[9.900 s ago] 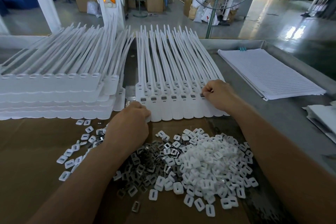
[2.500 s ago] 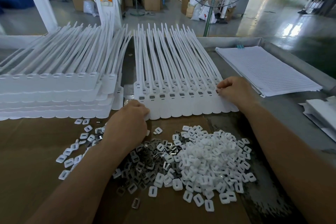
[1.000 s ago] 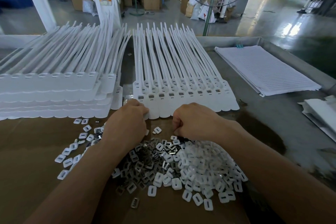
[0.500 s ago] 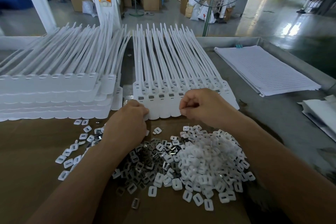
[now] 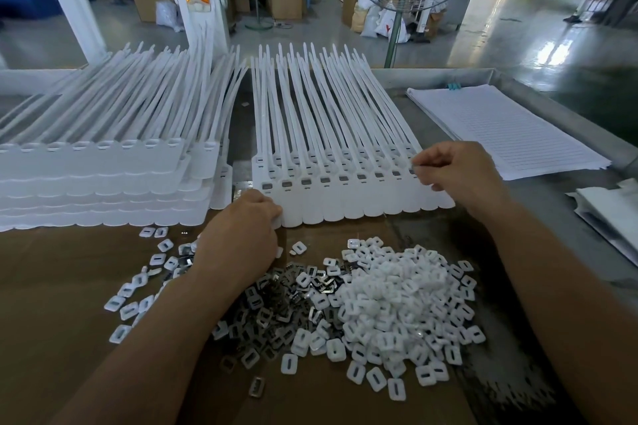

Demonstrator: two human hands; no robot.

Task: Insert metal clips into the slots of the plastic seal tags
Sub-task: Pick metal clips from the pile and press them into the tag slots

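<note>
Head, left hand [image 5: 241,238], right hand [image 5: 455,176], two stacks [image 5: 103,176] [image 5: 345,205]

Item: grey metal workbench [image 5: 552,214] with a raised rim, logged from my head-camera feed.
Contents I count: a brown cardboard sheet [image 5: 51,286] over the near left part, bearing a heap of white plastic caps [image 5: 397,297] touching a patch of darker metal clips [image 5: 276,304]. Behind it are a tall stack of seal tags [image 5: 103,179] at left and a lower stack of seal tags [image 5: 345,203] at centre. Lined paper [image 5: 500,128] lies far right, white sheets [image 5: 611,210] at the right edge.
</note>
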